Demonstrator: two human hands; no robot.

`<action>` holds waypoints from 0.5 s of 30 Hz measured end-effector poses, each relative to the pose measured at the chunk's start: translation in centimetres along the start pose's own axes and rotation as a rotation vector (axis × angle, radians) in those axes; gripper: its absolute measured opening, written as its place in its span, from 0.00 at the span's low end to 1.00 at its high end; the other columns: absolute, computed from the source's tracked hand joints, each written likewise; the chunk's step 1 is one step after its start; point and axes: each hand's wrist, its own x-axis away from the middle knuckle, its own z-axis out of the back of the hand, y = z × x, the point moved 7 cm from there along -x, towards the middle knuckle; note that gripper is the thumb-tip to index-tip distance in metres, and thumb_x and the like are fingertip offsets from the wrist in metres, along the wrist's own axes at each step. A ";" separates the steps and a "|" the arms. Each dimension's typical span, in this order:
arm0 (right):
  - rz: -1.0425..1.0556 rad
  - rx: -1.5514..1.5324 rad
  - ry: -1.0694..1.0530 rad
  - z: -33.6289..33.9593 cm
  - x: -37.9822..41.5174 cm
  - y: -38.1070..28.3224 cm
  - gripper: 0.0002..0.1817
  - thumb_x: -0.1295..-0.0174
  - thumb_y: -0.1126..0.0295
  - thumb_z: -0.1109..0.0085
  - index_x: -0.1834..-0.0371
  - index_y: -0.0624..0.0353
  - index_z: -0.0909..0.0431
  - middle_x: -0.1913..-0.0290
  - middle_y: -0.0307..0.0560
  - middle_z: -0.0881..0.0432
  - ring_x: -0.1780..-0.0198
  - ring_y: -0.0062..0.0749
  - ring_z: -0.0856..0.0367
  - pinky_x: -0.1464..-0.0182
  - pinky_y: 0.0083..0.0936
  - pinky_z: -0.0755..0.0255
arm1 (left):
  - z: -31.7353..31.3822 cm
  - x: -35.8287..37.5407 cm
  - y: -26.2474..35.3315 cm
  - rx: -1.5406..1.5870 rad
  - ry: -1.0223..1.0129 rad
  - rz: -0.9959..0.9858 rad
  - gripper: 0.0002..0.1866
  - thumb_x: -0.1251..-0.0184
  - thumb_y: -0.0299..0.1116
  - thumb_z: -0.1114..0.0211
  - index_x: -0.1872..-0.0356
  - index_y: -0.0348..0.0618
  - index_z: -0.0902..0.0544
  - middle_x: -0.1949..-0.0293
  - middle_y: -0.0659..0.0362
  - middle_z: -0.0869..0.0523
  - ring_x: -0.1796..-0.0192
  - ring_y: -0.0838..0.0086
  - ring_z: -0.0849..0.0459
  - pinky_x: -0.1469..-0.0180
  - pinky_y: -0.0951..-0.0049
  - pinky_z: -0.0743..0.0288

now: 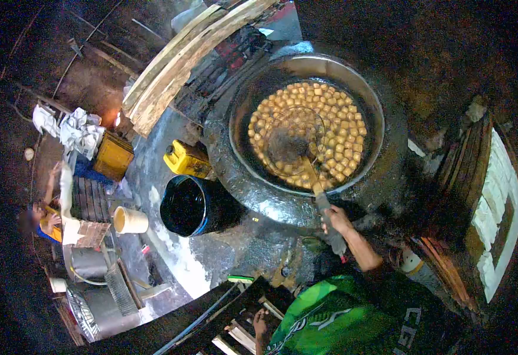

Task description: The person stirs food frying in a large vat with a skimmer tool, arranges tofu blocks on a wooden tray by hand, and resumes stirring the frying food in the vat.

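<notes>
My right hand (339, 219) is closed around the handle of a large round skimmer (313, 176). Its dark mesh head lies over the left part of a wide wok (379, 112), among many golden cubes that look like fried tofu (346, 127) in dark liquid. The cubes under the mesh are partly hidden. Low beside the green shirt hangs my left hand (260, 322), close to wooden slats (244, 337). Its fingers look loosely apart, and I see nothing held in them.
Left of the stove stand a black drum (202, 207) and a yellow jerrycan (189, 158). Long planks (173, 71) lean behind them. White blocks on a board (489, 219) are at the right. Another person (47, 222) works at the far left near a beige bucket (131, 220).
</notes>
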 end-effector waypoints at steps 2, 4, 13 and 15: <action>0.025 0.006 -0.014 -0.7 0.2 0.8 0.11 0.35 0.65 0.51 0.53 0.57 0.30 0.74 0.44 0.26 0.82 0.29 0.27 0.83 0.29 0.29 | -0.8 1.2 -3.2 0.464 0.110 0.429 0.13 0.35 0.30 0.41 0.53 0.36 0.25 0.57 0.57 0.19 0.56 0.72 0.21 0.50 0.73 0.28; -0.063 -0.133 -0.050 -0.7 0.2 1.9 0.12 0.35 0.65 0.50 0.53 0.58 0.30 0.74 0.44 0.25 0.82 0.29 0.27 0.83 0.29 0.30 | -2.4 2.1 -0.5 0.373 0.150 0.505 0.12 0.35 0.31 0.41 0.54 0.36 0.24 0.58 0.57 0.19 0.56 0.73 0.21 0.50 0.73 0.28; 0.022 0.245 0.015 0.2 -12.1 0.6 0.14 0.36 0.64 0.49 0.57 0.65 0.30 0.75 0.48 0.24 0.82 0.33 0.27 0.84 0.34 0.30 | -1.2 0.0 0.7 0.231 0.045 0.325 0.10 0.33 0.35 0.44 0.58 0.39 0.24 0.64 0.59 0.19 0.61 0.75 0.21 0.53 0.73 0.27; 0.053 0.106 0.059 0.3 -10.7 -0.6 0.15 0.35 0.64 0.50 0.55 0.66 0.30 0.73 0.49 0.23 0.82 0.33 0.27 0.83 0.34 0.29 | -0.2 0.3 0.8 -0.165 0.025 0.054 0.10 0.32 0.34 0.46 0.57 0.39 0.24 0.64 0.58 0.19 0.61 0.75 0.22 0.54 0.74 0.28</action>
